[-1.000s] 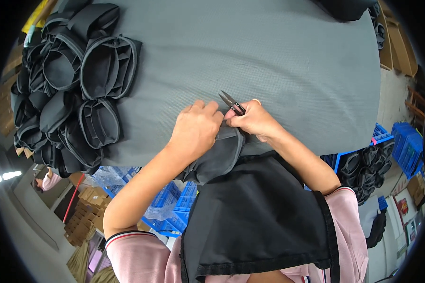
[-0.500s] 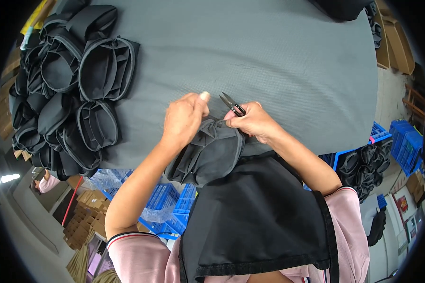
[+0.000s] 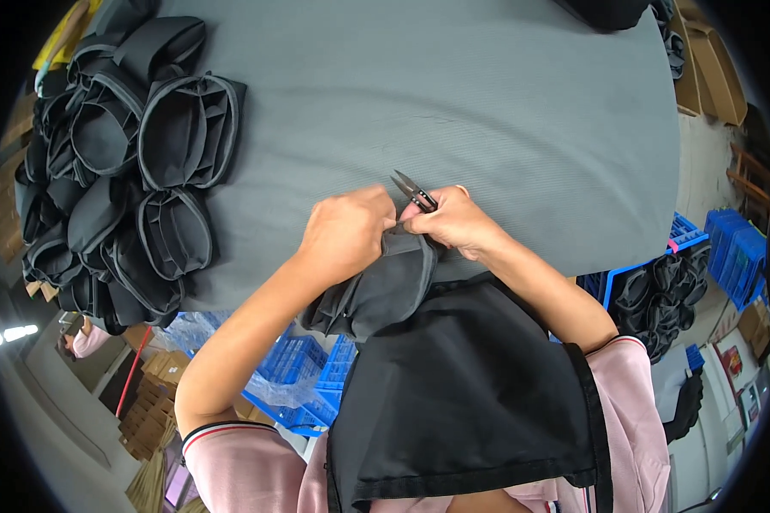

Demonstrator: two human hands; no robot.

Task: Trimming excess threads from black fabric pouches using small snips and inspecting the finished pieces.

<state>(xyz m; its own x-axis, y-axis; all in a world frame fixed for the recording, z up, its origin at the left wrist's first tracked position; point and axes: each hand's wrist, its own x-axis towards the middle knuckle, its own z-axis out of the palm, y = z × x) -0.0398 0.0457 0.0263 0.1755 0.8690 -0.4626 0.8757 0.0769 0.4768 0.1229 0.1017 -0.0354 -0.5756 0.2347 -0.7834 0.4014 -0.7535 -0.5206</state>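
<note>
A small black fabric pouch [image 3: 392,286] hangs at the table's near edge, its opening rimmed with binding. My left hand [image 3: 346,232] is closed at the pouch's upper edge, fingers curled, covering part of it. Close beside it, my right hand [image 3: 455,221] pinches the same edge with thumb and finger. Tucked in that right hand is a pair of black thread snips [image 3: 416,191], blades pointing up and to the left, away from the fabric. What exactly the left fingertips grip is hidden.
Several similar black pouches [image 3: 188,132] are heaped on the left of the grey-covered table [image 3: 488,111]. A black item [image 3: 607,10] lies at the far right edge. Blue crates [image 3: 736,256] stand at right, others under the near edge. A black apron [image 3: 470,393] covers my front.
My left hand has moved right and slightly down, closer to my right hand, and its thumb no longer points up. The snips have shifted slightly left with the right hand.
</note>
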